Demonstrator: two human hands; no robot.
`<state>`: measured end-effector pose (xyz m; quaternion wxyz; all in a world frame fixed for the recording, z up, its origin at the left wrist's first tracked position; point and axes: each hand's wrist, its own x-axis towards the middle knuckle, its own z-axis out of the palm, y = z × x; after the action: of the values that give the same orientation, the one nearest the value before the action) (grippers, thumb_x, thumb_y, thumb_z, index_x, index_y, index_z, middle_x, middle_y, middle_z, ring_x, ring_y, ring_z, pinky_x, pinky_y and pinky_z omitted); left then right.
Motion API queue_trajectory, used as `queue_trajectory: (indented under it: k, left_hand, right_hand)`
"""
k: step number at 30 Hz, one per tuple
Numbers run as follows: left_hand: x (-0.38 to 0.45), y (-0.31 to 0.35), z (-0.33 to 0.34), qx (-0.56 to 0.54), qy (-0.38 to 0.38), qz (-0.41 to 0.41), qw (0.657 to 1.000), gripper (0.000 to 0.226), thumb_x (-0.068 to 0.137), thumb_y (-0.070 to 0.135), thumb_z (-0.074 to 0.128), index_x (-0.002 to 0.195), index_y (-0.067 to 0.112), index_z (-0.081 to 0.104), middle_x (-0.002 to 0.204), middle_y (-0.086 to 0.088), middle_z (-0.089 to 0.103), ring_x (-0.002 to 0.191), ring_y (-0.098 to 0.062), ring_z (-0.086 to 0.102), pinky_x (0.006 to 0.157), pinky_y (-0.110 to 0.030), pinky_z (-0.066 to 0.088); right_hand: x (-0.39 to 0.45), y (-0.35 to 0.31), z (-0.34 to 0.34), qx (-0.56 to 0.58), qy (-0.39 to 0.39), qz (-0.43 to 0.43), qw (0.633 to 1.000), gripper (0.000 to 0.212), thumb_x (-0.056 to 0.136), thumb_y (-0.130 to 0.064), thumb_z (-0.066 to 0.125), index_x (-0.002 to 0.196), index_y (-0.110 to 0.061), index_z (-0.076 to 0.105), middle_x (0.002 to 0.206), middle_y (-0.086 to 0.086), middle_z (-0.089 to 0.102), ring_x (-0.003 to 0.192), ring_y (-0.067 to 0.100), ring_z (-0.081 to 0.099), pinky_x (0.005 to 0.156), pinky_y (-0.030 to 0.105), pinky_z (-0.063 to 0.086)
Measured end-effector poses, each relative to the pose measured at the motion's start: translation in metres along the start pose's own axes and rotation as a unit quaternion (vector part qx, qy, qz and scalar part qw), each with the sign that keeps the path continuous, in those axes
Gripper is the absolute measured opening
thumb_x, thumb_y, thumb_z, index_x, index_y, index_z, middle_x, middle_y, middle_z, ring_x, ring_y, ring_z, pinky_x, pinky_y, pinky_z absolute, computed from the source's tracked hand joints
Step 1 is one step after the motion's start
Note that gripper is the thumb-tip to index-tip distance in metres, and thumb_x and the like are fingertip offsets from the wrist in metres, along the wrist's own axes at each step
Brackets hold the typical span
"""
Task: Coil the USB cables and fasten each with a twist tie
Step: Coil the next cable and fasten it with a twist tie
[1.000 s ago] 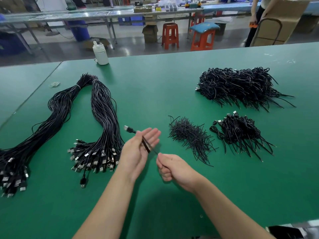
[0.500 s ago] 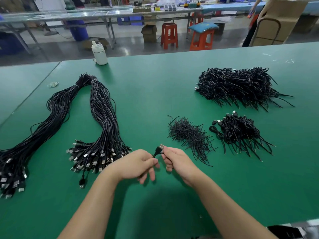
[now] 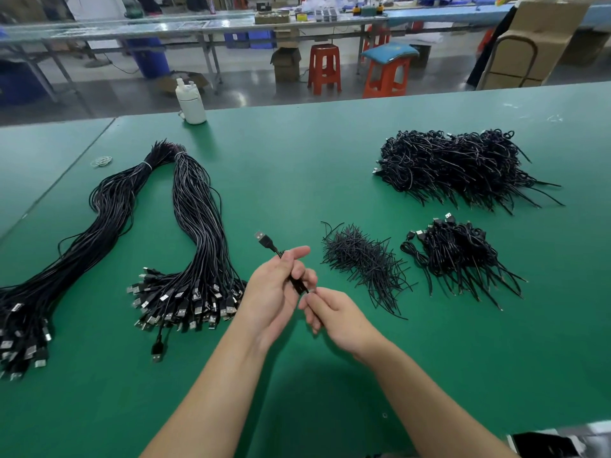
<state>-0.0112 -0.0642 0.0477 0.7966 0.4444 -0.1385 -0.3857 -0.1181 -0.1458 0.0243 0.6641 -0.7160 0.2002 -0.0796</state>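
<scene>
My left hand (image 3: 276, 292) holds a black USB cable (image 3: 266, 241) folded across its palm, the plug sticking out up and left past the fingers. My right hand (image 3: 334, 314) pinches the cable's lower end just below the left fingers. A loose pile of black twist ties (image 3: 360, 259) lies to the right of my hands. Two long bundles of uncoiled cables (image 3: 198, 226) stretch over the left of the green table (image 3: 297, 166). A small heap of tied cables (image 3: 459, 252) sits further right, a big heap (image 3: 456, 163) behind it.
A white bottle (image 3: 191, 102) stands at the table's far edge. Rubber bands (image 3: 101, 161) lie far left. One stray cable plug (image 3: 158, 350) lies below the near bundle. A dark object (image 3: 545, 442) sits at the front right corner. Stools and benches stand beyond the table.
My hands were together low with the plug between them half a second ago. The left hand has since lifted and turned palm-right, the plug now pointing up-left, and the right hand dropped below it.
</scene>
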Motion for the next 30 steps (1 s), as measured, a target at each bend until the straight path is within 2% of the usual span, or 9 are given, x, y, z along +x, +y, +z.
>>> queue_trajectory:
  k: [6, 9, 12, 18, 20, 22, 26, 28, 30]
  left_hand:
    - [-0.004, -0.006, -0.001, -0.033, 0.000, -0.028, 0.999, 0.023, 0.095, 0.021, 0.050, 0.103, 0.000, 0.055, 0.061, 0.001, 0.046, 0.058, -0.018, 0.050, 0.056, -0.031, 0.049]
    - [-0.007, -0.006, -0.001, -0.030, -0.024, -0.057, 0.998, 0.022, 0.094, 0.018, 0.051, 0.096, -0.001, 0.061, 0.071, -0.015, 0.065, 0.081, -0.035, 0.068, 0.067, -0.044, 0.058]
    - [-0.008, 0.000, 0.000, -0.008, -0.080, -0.099, 0.992, 0.024, 0.092, 0.014, 0.052, 0.091, -0.005, 0.067, 0.088, -0.032, 0.070, 0.111, -0.042, 0.064, 0.080, -0.050, 0.058]
    - [-0.004, 0.010, -0.006, 0.166, -0.062, -0.122, 0.977, 0.029, 0.102, 0.011, 0.044, 0.099, -0.008, 0.066, 0.099, -0.028, 0.071, 0.101, -0.036, 0.070, 0.082, -0.035, 0.057]
    - [-0.003, 0.006, -0.005, 0.308, 0.002, -0.077, 0.948, 0.030, 0.104, 0.015, 0.044, 0.092, 0.003, 0.069, 0.090, -0.014, 0.076, 0.090, -0.026, 0.073, 0.084, -0.035, 0.054]
    - [-0.002, 0.004, -0.004, 0.481, 0.049, -0.019, 0.875, 0.032, 0.104, 0.021, 0.046, 0.083, 0.020, 0.070, 0.081, 0.002, 0.077, 0.084, -0.018, 0.072, 0.085, -0.034, 0.053]
    - [-0.005, 0.002, -0.003, 0.670, 0.091, 0.022, 0.736, 0.031, 0.102, 0.037, 0.042, 0.085, 0.021, 0.062, 0.087, -0.002, 0.069, 0.087, -0.027, 0.063, 0.079, -0.039, 0.050]
    - [-0.004, 0.002, -0.005, 0.669, 0.078, 0.028, 0.739, 0.028, 0.103, 0.037, 0.042, 0.096, 0.020, 0.063, 0.096, -0.003, 0.069, 0.095, -0.029, 0.064, 0.085, -0.040, 0.049]
    - [-0.002, 0.002, -0.007, 0.602, 0.050, 0.018, 0.797, 0.030, 0.103, 0.035, 0.045, 0.125, 0.024, 0.062, 0.108, -0.001, 0.068, 0.102, -0.024, 0.063, 0.095, -0.036, 0.048]
  right_hand:
    - [-0.001, -0.007, -0.007, 0.118, -0.058, -0.027, 0.991, 0.021, 0.094, 0.009, 0.055, 0.100, -0.012, 0.058, 0.096, 0.006, 0.059, 0.094, 0.012, 0.057, 0.099, 0.030, 0.046]
    - [-0.001, -0.009, -0.007, 0.126, -0.022, -0.023, 0.992, 0.022, 0.088, 0.004, 0.067, 0.106, -0.008, 0.065, 0.095, 0.001, 0.064, 0.089, 0.007, 0.060, 0.093, 0.026, 0.050]
    - [-0.003, -0.005, -0.005, 0.094, 0.010, -0.017, 0.995, 0.015, 0.086, 0.000, 0.071, 0.101, -0.005, 0.070, 0.084, -0.006, 0.071, 0.078, 0.002, 0.063, 0.078, 0.017, 0.051]
    - [-0.003, 0.002, -0.003, 0.033, 0.084, -0.004, 0.996, 0.016, 0.085, -0.012, 0.075, 0.100, -0.011, 0.071, 0.082, 0.002, 0.068, 0.072, 0.012, 0.053, 0.070, 0.038, 0.049]
    - [-0.001, 0.002, -0.002, -0.004, 0.103, -0.022, 0.994, 0.015, 0.088, -0.013, 0.071, 0.103, -0.013, 0.067, 0.095, 0.008, 0.070, 0.079, 0.017, 0.059, 0.079, 0.047, 0.051]
    - [0.002, 0.004, -0.002, -0.151, 0.111, -0.054, 0.981, 0.010, 0.093, -0.021, 0.065, 0.100, -0.016, 0.060, 0.099, 0.001, 0.065, 0.090, 0.018, 0.060, 0.082, 0.037, 0.048]
    - [0.002, 0.007, -0.003, -0.324, 0.085, -0.032, 0.942, 0.019, 0.102, -0.037, 0.045, 0.101, -0.022, 0.034, 0.095, -0.002, 0.060, 0.087, 0.032, 0.060, 0.070, 0.040, 0.043]
    - [0.000, 0.009, -0.003, -0.368, 0.070, -0.039, 0.926, 0.022, 0.104, -0.040, 0.039, 0.098, -0.021, 0.029, 0.090, -0.006, 0.054, 0.085, 0.036, 0.061, 0.064, 0.039, 0.037]
    - [-0.001, 0.009, -0.005, -0.381, 0.062, -0.052, 0.921, 0.024, 0.104, -0.041, 0.034, 0.094, -0.020, 0.028, 0.086, -0.009, 0.049, 0.080, 0.035, 0.059, 0.063, 0.038, 0.033]
